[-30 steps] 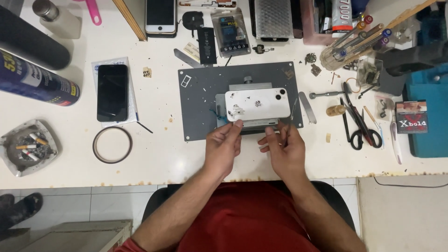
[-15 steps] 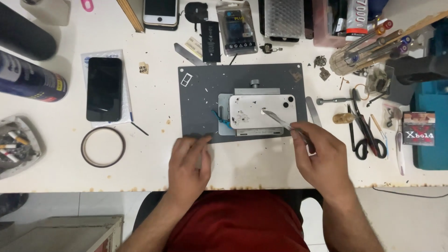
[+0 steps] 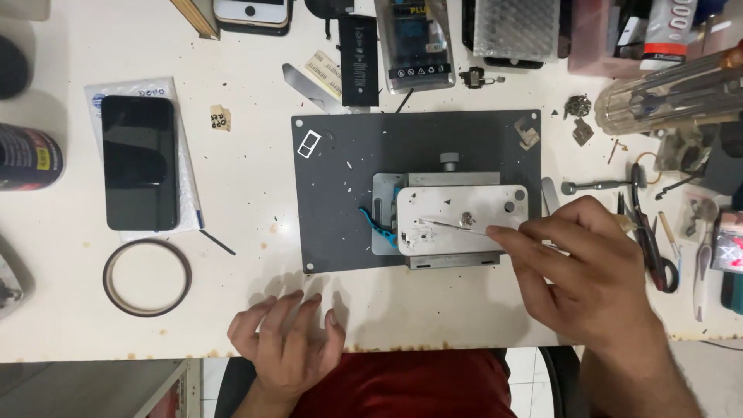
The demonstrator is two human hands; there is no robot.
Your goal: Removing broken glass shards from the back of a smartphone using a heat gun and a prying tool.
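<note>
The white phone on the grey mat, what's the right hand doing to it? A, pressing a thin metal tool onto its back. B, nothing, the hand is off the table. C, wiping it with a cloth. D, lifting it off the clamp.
A: the right hand holds a thin metal tool whose tip rests on the back of the white phone, which sits in its clamp.

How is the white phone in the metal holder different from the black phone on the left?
The white phone lies sideways, clamped in a metal holder on the dark grey mat; the black phone lies lengthwise on a clear plastic sleeve. The right hand works a thin tool on the white one; the black one is untouched. Both lie flat.
</note>
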